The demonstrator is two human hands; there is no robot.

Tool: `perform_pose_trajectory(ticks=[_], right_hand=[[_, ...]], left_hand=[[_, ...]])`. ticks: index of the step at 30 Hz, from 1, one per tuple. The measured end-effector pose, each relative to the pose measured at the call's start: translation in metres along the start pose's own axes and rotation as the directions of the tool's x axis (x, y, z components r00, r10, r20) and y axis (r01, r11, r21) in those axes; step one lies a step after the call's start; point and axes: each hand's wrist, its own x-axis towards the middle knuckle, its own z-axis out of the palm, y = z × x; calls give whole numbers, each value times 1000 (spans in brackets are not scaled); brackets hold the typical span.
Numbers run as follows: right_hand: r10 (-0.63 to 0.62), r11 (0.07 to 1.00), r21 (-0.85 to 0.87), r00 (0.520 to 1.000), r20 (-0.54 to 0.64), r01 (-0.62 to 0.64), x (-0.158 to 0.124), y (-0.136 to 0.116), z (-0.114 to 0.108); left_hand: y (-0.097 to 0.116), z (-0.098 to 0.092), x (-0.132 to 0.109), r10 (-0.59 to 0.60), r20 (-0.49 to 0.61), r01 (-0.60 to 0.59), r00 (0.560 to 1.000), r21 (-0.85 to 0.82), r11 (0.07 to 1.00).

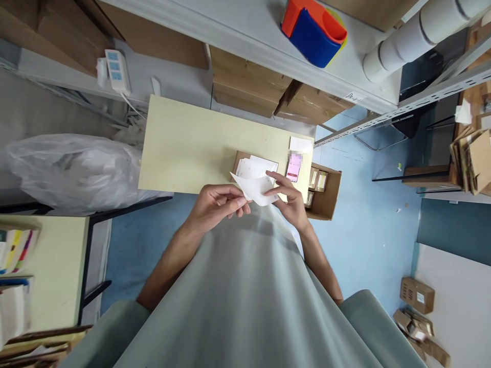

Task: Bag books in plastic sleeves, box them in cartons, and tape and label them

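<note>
I hold a white sheet of paper between both hands over the near edge of a pale yellow table. My left hand pinches the sheet's left corner, fingers curled shut. My right hand grips its right side with thumb and fingers. Just behind the sheet, a small cardboard box on the table holds a stack of white papers. A phone with a pink screen lies to the right of that box.
An open cardboard box with small packets stands on the blue floor at the table's right end. A full clear plastic bag lies left. Grey shelving with cartons runs behind; a power strip sits on it.
</note>
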Motion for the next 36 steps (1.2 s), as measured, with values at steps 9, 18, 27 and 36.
perform_pose_trajectory(ticks=[9, 18, 27, 36], right_hand=[[-40, 996, -78, 996, 78, 46, -9, -36, 26], [-101, 990, -102, 992, -75, 93, -7, -69, 59], [-12, 992, -126, 998, -68, 3, -5, -77, 83], [146, 989, 11, 949, -281, -149, -5, -72, 104]], left_hand=[[-2, -8, -13, 133, -50, -121, 990, 201, 972], [0, -20, -28, 251, -2, -229, 968, 400, 888], [-3, -47, -40, 264, 28, -247, 964, 460, 853], [-35, -115, -38, 225, -60, -149, 972, 584, 798]])
